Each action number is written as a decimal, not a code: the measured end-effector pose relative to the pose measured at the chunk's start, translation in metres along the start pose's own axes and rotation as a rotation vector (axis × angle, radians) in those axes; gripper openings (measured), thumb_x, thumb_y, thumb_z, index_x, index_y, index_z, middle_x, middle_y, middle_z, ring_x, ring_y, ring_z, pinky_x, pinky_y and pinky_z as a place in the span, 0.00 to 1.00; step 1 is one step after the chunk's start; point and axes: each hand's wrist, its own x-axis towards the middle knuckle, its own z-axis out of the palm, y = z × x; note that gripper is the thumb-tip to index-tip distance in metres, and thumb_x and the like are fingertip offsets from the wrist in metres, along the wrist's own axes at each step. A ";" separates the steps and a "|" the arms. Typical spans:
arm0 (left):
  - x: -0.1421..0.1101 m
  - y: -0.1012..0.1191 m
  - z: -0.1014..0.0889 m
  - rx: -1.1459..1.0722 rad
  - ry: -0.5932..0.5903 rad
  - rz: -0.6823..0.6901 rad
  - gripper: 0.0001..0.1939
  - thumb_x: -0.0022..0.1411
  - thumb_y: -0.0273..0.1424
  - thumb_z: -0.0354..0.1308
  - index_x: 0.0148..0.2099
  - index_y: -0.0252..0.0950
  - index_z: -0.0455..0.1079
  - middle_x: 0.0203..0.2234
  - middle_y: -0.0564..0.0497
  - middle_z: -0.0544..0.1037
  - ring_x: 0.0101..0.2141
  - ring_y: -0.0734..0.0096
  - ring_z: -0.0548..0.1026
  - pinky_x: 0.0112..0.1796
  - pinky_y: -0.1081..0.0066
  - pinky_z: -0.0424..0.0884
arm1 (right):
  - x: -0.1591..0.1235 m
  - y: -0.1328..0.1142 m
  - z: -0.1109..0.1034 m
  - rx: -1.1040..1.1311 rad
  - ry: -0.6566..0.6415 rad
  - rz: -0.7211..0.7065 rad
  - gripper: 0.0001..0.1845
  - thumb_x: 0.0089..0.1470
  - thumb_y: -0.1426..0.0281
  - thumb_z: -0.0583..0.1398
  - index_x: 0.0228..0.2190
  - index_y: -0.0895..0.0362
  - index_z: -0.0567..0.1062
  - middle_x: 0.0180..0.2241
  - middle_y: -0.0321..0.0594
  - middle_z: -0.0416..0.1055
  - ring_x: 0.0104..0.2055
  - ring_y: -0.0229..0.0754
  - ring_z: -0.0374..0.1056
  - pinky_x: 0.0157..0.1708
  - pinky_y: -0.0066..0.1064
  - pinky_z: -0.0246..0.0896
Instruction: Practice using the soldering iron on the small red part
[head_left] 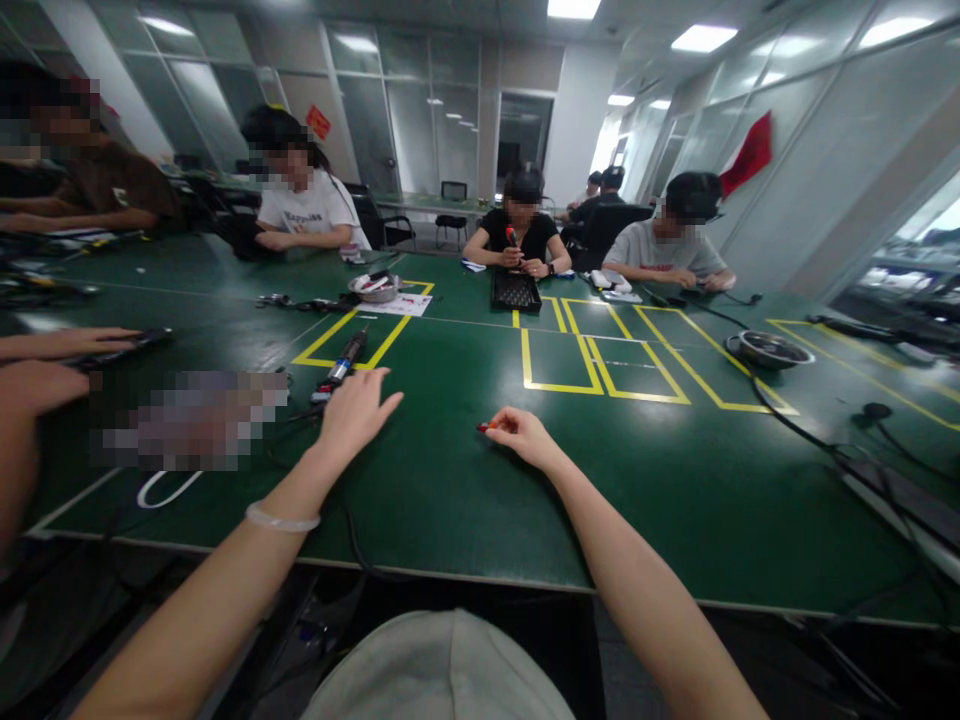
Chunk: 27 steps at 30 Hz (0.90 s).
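On the green table (450,510), my left hand (358,408) is held palm down with the fingers stretched out. Just beyond its fingers lies a slim blue, silver and black tool (347,357) that looks like an electric screwdriver; I cannot tell whether the hand touches it. My right hand (523,438) pinches a small red and orange piece (484,427) between thumb and fingers, low over the tabletop. The fingers cover most of that piece, so its kind does not show.
Yellow tape outlines (562,387) mark the tabletop. A metal bowl (772,350) stands at right beside a black cable (795,430); another bowl (375,287) sits at the back left. Across the table a person works over a black tray (516,293). A neighbour's hand (82,343) is at left.
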 end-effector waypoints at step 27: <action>-0.053 0.044 0.002 0.085 -0.198 0.138 0.25 0.68 0.42 0.40 0.35 0.34 0.75 0.37 0.43 0.78 0.35 0.60 0.77 0.30 0.69 0.68 | -0.001 -0.007 0.010 -0.229 0.017 -0.139 0.07 0.50 0.68 0.64 0.32 0.58 0.74 0.29 0.35 0.70 0.27 0.34 0.60 0.29 0.25 0.55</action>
